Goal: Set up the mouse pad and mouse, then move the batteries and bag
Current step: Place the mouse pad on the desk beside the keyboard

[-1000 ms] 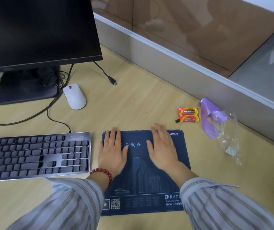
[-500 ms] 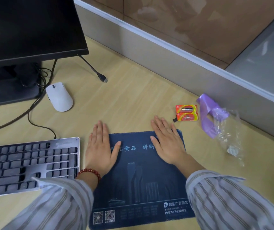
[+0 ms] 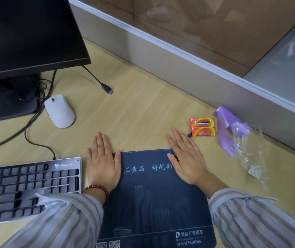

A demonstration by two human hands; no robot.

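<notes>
Mouse (image 3: 59, 111) beyond left hand (image 3: 102, 163), not yet placed. Left hand and right hand (image 3: 186, 159) flat, fingers spread, gripping nothing, pressing mouse pad (image 3: 153, 194). Batteries (image 3: 203, 127), bag (image 3: 241, 140) beyond right hand, unmoved.

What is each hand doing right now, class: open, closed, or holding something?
Left hand: open, flat, palm down on the left edge of the mouse pad, holding nothing.
Right hand: open, flat on the pad's upper right corner, holding nothing.
</notes>
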